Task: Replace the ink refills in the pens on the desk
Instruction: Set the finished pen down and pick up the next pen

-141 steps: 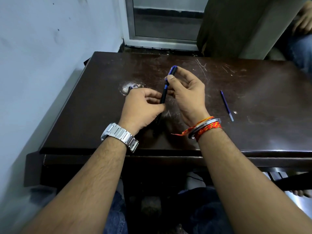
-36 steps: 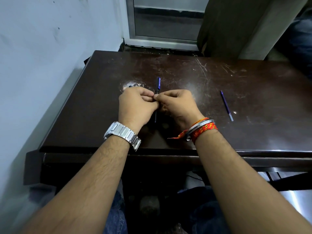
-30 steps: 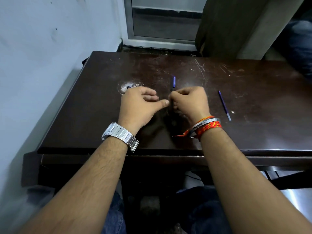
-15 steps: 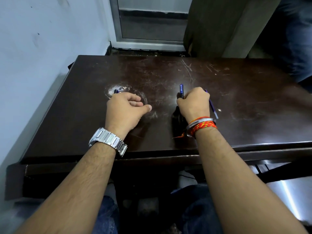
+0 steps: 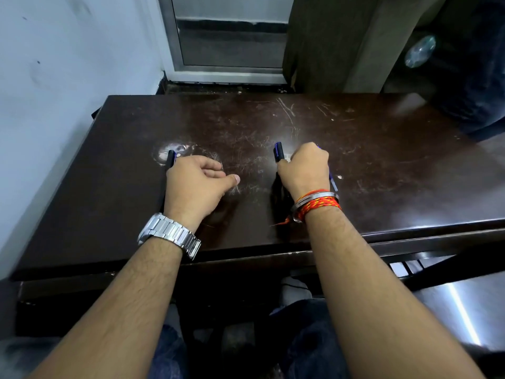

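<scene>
My right hand (image 5: 303, 170) is closed in a fist around a blue and black pen (image 5: 278, 151), whose top end sticks out beyond my knuckles. A thin blue refill (image 5: 333, 183) lies on the desk (image 5: 382, 165), mostly hidden under that hand. My left hand (image 5: 196, 184) rests on the desk with loosely curled fingers and nothing visible in them. A second, black pen (image 5: 171, 158) lies along its left side, partly covered by the hand.
A white wall runs along the left edge of the desk. Behind the desk are a metal door frame (image 5: 175, 36) and a dark cabinet (image 5: 328, 42). A person's leg in dark cloth (image 5: 475, 86) is at the far right corner.
My hands have separated. The left hand let go of the blue pen and settled on the desk; the right hand carried the pen to the right, over the loose refill.
</scene>
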{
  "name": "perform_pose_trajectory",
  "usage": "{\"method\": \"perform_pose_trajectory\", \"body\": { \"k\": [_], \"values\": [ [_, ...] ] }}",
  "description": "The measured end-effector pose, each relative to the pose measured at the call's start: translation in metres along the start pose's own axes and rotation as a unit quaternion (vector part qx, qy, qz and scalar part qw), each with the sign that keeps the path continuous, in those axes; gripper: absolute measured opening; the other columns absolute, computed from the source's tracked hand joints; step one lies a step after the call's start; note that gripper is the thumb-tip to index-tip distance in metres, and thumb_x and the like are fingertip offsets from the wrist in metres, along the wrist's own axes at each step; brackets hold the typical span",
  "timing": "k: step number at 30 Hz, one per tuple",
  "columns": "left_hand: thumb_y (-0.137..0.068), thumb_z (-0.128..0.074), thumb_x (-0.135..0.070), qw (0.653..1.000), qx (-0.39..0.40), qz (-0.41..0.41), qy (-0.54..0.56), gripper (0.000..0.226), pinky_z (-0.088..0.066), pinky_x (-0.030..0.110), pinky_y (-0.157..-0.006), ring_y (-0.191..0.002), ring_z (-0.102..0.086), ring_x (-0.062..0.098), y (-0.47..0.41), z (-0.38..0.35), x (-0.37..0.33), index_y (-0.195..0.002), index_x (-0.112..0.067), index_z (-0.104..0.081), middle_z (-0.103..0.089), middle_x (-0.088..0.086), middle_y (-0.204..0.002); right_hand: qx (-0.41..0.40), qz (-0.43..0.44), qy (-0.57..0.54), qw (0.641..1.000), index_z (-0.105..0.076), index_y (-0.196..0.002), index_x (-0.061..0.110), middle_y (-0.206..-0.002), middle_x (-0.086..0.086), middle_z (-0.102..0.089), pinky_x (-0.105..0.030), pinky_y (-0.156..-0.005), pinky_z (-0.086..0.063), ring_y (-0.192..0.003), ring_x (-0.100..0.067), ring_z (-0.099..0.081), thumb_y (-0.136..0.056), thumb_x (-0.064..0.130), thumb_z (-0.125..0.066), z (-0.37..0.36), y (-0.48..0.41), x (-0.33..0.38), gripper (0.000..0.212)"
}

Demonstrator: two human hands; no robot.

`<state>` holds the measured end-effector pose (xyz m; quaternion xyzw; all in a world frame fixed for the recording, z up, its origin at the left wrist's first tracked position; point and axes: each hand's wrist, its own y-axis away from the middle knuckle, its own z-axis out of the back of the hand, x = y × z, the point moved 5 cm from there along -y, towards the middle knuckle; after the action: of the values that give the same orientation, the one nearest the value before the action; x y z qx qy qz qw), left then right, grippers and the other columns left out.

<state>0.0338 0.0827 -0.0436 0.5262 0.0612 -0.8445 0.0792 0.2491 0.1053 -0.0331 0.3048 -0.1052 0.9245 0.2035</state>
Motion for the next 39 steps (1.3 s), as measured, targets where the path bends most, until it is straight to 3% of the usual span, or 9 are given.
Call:
{"method": "perform_pose_trajectory", "body": {
  "k": [10, 14, 18, 22, 29, 32, 34, 36, 39],
  "values": [
    [-0.068, -0.09, -0.024, 1.0, -0.025, 0.008, -0.012, 0.024, -0.061, 0.025, -0.064, -0.057, -0.072, 0.005, -0.004, 0.008, 0.003, -0.085, -0.02, -0.074, -0.075, -0.006, -0.068, -0.024, -0.02, -0.029, 0.999, -0.055, -0.082, 0.007, -0.101, -0.023, -0.067, -0.026, -0.065, -0.038, -0.069, -0.03, -0.05, -0.091, 0.014, -0.055, 0.008, -0.003, -0.005, 0.012],
    [-0.067, -0.083, -0.019, 0.993, -0.104, 0.045, -0.024, 0.016, -0.063, 0.033, -0.069, -0.063, -0.074, 0.018, -0.014, 0.03, 0.011, -0.08, -0.017, -0.074, -0.074, 0.0, -0.065, -0.014, -0.018, -0.015, 1.0, -0.058, -0.083, 0.0, -0.101, -0.023, -0.068, -0.025, -0.063, -0.038, -0.069, -0.031, -0.051, -0.087, 0.011, -0.056, 0.006, -0.003, -0.003, 0.012],
    [-0.066, -0.08, -0.016, 0.977, -0.179, 0.054, -0.098, 0.013, -0.037, 0.012, -0.047, -0.059, -0.063, 0.011, -0.016, 0.055, 0.015, -0.073, -0.021, -0.07, -0.068, -0.003, -0.069, -0.012, -0.018, -0.024, 0.999, -0.066, -0.092, -0.004, -0.096, -0.024, -0.068, -0.028, -0.062, -0.043, -0.072, -0.034, -0.059, -0.086, 0.013, -0.06, 0.006, -0.001, -0.003, 0.018],
    [-0.068, -0.082, -0.015, 0.973, -0.169, 0.069, -0.142, 0.016, -0.029, 0.013, -0.048, -0.07, -0.059, 0.018, -0.017, 0.059, 0.021, -0.076, -0.021, -0.068, -0.065, -0.001, -0.078, -0.022, -0.004, -0.023, 0.999, -0.067, -0.091, -0.003, -0.09, -0.021, -0.067, -0.029, -0.062, -0.046, -0.073, -0.034, -0.062, -0.086, 0.013, -0.061, 0.006, 0.001, 0.0, 0.018],
    [-0.073, -0.078, -0.014, 0.969, -0.167, 0.063, -0.169, 0.015, -0.043, 0.025, -0.066, -0.076, -0.063, 0.024, -0.022, 0.058, 0.025, -0.072, -0.019, -0.064, -0.07, 0.004, -0.081, 0.004, 0.056, -0.043, 0.997, -0.071, -0.083, 0.004, -0.085, -0.015, -0.07, -0.029, -0.074, -0.052, -0.084, -0.031, -0.067, -0.084, 0.017, -0.06, -0.008, 0.019, 0.024, 0.017],
    [-0.074, -0.077, -0.017, 0.963, -0.167, 0.078, -0.197, 0.022, -0.037, 0.023, -0.05, -0.053, -0.049, 0.017, -0.022, 0.059, 0.028, -0.06, -0.016, -0.06, -0.053, -0.004, -0.059, 0.033, 0.084, -0.064, 0.994, -0.074, -0.085, 0.011, -0.089, -0.01, -0.073, -0.031, -0.083, -0.056, -0.088, -0.026, -0.069, -0.084, 0.022, -0.064, -0.019, 0.031, 0.037, 0.015],
    [-0.076, -0.074, -0.016, 0.96, -0.157, 0.096, -0.209, 0.011, -0.03, 0.025, -0.045, -0.049, -0.044, 0.013, -0.022, 0.058, 0.031, -0.069, -0.011, -0.068, -0.05, -0.003, -0.057, 0.052, 0.101, -0.07, 0.991, -0.074, -0.085, 0.013, -0.09, -0.008, -0.074, -0.029, -0.083, -0.055, -0.088, -0.023, -0.069, -0.084, 0.023, -0.066, -0.025, 0.035, 0.043, 0.013],
    [-0.078, -0.069, -0.013, 0.962, -0.15, 0.096, -0.206, 0.005, -0.036, 0.026, -0.051, -0.059, -0.057, 0.024, -0.02, 0.058, 0.028, -0.077, -0.008, -0.072, -0.057, 0.001, -0.063, 0.065, 0.106, -0.083, 0.989, -0.074, -0.083, 0.016, -0.087, -0.003, -0.073, -0.023, -0.075, -0.05, -0.086, -0.019, -0.068, -0.085, 0.025, -0.067, -0.028, 0.038, 0.046, 0.012],
    [-0.083, -0.063, -0.018, 0.958, -0.167, 0.048, -0.228, 0.014, -0.048, 0.038, -0.075, -0.098, -0.063, 0.042, -0.017, 0.057, 0.017, -0.088, -0.011, -0.074, -0.07, 0.015, -0.096, 0.078, 0.101, -0.126, 0.984, -0.075, -0.079, 0.019, -0.075, 0.006, -0.071, -0.018, -0.07, -0.045, -0.08, -0.011, -0.067, -0.084, 0.031, -0.069, -0.032, 0.04, 0.048, 0.015]
  ]
}}
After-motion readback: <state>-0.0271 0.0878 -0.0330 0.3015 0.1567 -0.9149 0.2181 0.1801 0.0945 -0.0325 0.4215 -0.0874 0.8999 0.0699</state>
